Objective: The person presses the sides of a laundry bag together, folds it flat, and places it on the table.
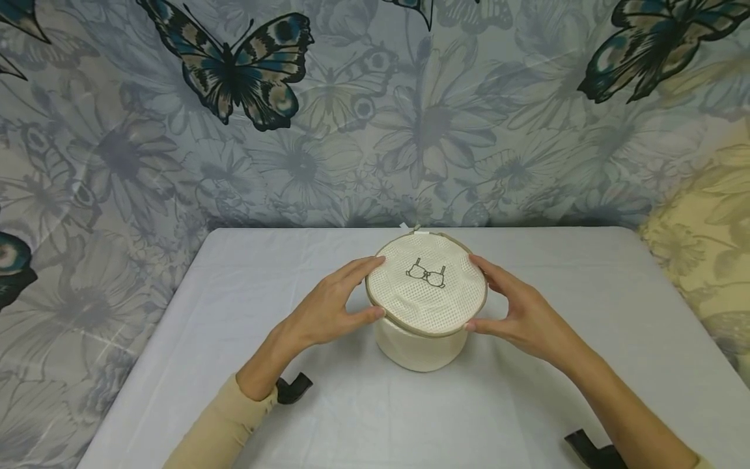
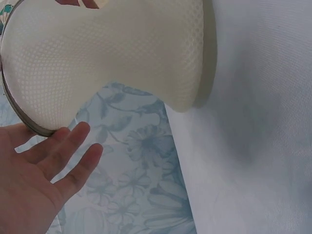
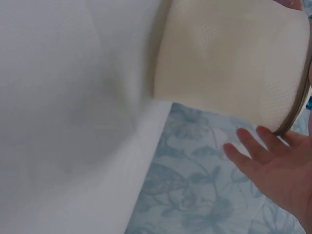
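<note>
A cream mesh laundry bag [image 1: 430, 306], round and drum-shaped, stands on the white-covered table with its top tilted toward me. A dark line drawing, like a bra or spectacles, marks its lid. Around the lid runs a beige rim. My left hand [image 1: 328, 306] touches this rim on the left, thumb in front and fingers farther back. On the opposite side, the thumb and fingers of my right hand [image 1: 521, 312] touch the rim. Both wrist views show the fingers fairly straight and spread. The mesh side [image 2: 131, 44] sags inward in the left wrist view.
The white tablecloth [image 1: 234, 286] spreads around the bag, with the table's back edge behind it. Butterfly-and-flower fabric [image 1: 363, 150] hangs behind, and yellowish patterned cloth [image 1: 703, 254] lies at the right. Black wrist mounts [image 1: 295, 389] show at both forearms.
</note>
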`<state>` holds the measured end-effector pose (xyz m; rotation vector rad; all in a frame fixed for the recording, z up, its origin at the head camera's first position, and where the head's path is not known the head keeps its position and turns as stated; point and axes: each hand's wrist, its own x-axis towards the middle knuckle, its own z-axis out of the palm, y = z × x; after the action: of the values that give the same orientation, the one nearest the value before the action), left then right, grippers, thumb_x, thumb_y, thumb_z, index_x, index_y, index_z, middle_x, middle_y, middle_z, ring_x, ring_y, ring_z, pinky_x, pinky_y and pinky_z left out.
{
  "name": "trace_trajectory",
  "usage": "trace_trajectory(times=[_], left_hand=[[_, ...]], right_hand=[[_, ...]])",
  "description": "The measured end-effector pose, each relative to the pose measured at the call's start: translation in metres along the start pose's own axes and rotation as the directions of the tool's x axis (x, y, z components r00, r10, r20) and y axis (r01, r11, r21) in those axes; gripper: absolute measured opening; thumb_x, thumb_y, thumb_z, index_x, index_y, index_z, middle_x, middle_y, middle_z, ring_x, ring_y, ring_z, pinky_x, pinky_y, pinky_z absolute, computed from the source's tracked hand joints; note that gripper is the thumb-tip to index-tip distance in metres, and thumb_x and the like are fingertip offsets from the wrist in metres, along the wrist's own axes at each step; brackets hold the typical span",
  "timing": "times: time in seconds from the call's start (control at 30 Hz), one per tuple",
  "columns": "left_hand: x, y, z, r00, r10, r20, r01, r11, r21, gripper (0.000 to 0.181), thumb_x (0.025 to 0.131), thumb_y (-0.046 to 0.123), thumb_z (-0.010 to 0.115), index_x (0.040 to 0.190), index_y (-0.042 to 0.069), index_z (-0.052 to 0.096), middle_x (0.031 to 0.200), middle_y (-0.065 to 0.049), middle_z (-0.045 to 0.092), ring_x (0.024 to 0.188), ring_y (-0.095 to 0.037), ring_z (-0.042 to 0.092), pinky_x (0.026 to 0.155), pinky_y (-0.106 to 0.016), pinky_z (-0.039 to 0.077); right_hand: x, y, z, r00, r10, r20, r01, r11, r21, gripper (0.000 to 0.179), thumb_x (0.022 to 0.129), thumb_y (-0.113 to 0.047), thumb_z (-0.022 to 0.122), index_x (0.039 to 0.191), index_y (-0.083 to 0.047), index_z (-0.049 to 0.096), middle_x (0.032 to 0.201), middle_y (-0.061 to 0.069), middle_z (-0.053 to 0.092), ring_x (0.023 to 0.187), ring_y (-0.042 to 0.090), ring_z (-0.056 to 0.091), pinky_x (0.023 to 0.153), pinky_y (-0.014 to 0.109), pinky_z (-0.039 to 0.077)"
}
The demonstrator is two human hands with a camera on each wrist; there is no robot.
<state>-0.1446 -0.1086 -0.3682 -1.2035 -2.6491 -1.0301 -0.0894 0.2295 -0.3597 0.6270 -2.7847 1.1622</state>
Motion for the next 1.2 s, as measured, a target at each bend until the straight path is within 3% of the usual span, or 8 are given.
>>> trace_trajectory(times=[0.13,0.23,0.43,0.67,1.0,1.2], left_hand=[[0.001,0.001,-0.001,0.999,-0.023,0.026,0.023,0.999,-0.021,0.080,0.092,0.053,0.065,0.158,0.023,0.029,0.157,-0.001,0.035,0.141,-0.020,0.038,0.112,-0.043,0.038],[0.002,0.001,-0.001,0.999,-0.031,0.036,0.032,0.999,-0.038,0.080,0.092,0.052,0.066,0.158,0.023,0.029,0.157,0.000,0.035,0.139,-0.019,0.040,0.107,-0.042,0.044],[0.003,-0.001,0.001,0.999,-0.008,0.038,0.011,0.997,-0.077,0.080,0.093,0.052,0.064,0.158,0.021,0.028,0.157,-0.001,0.035,0.135,-0.018,0.044,0.095,-0.041,0.052],[0.003,-0.004,0.002,0.999,-0.010,0.050,0.014,0.997,-0.073,0.082,0.092,0.049,0.067,0.158,0.020,0.028,0.156,-0.002,0.036,0.133,-0.018,0.046,0.097,-0.042,0.051],[0.002,-0.006,0.005,0.996,-0.033,0.081,0.038,0.997,-0.063,0.079,0.093,0.046,0.067,0.157,0.020,0.030,0.156,-0.001,0.037,0.135,-0.018,0.045,0.101,-0.037,0.049],[0.002,-0.007,0.008,0.995,-0.031,0.093,0.036,0.998,-0.047,0.081,0.093,0.051,0.064,0.158,0.019,0.028,0.157,-0.002,0.036,0.136,-0.021,0.044,0.104,-0.040,0.046]], right_hand=[[0.000,-0.001,0.001,1.000,0.007,-0.005,-0.008,1.000,-0.009,0.105,0.075,-0.033,0.088,0.158,-0.018,0.027,0.156,0.012,0.038,0.135,0.040,0.045,0.105,0.050,0.039],[-0.001,-0.002,0.001,0.999,0.032,-0.001,-0.032,0.999,-0.008,0.105,0.075,-0.036,0.087,0.159,-0.019,0.026,0.157,0.012,0.037,0.133,0.043,0.046,0.104,0.054,0.041],[-0.001,-0.003,0.003,0.999,0.041,0.005,-0.041,0.999,0.022,0.107,0.075,-0.025,0.089,0.159,-0.016,0.025,0.156,0.015,0.037,0.123,0.040,0.057,0.097,0.053,0.049],[-0.001,-0.001,0.007,1.000,0.012,0.011,-0.013,0.999,0.052,0.105,0.076,-0.022,0.088,0.158,-0.010,0.024,0.156,0.020,0.035,0.119,0.041,0.059,0.094,0.043,0.052],[-0.002,0.001,0.012,0.999,0.041,0.029,-0.042,0.998,0.049,0.111,0.075,-0.029,0.089,0.159,-0.010,0.019,0.155,0.022,0.034,0.120,0.042,0.058,0.093,0.045,0.052],[-0.002,0.003,0.014,0.998,0.050,0.041,-0.053,0.996,0.065,0.115,0.073,-0.032,0.089,0.159,-0.009,0.018,0.152,0.021,0.037,0.119,0.041,0.058,0.091,0.044,0.054]])
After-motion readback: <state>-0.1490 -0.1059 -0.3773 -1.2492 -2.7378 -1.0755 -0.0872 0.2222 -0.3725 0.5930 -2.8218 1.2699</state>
